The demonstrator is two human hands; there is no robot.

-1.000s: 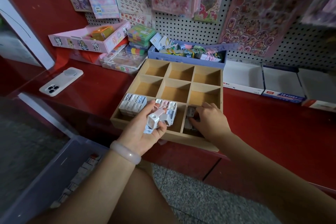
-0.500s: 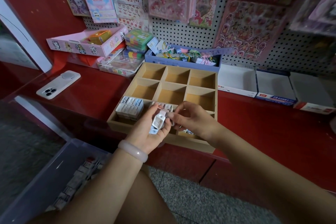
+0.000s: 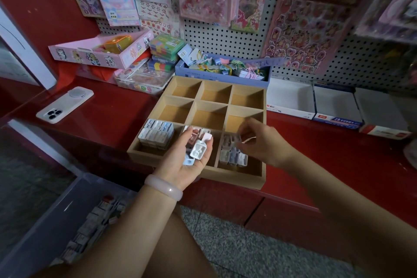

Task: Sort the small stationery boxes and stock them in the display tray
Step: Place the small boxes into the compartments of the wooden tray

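A wooden display tray (image 3: 239, 178) with nine compartments sits on the red counter. Its front-left compartment holds stacked pale blue and white small boxes (image 3: 155, 136). The front-middle one holds pinkish boxes (image 3: 195, 130). The front-right one holds grey-white boxes (image 3: 232, 157). My left hand (image 3: 191, 158) hovers palm up over the front-middle compartment and cradles several small boxes (image 3: 198, 151). My right hand (image 3: 259, 142) is over the front-right compartment and pinches one small box (image 3: 235, 139), blurred by motion.
A white phone (image 3: 64, 105) lies on the counter at left. A purple bin (image 3: 56, 221) with more small boxes stands on the floor at lower left. Other stationery trays and white cartons (image 3: 291, 101) line the back, under a pegboard (image 3: 221, 36) of sticker sheets.
My right hand took a small box from the pile in my left hand and moved right with it over the front-right compartment. The left hand stayed in place.
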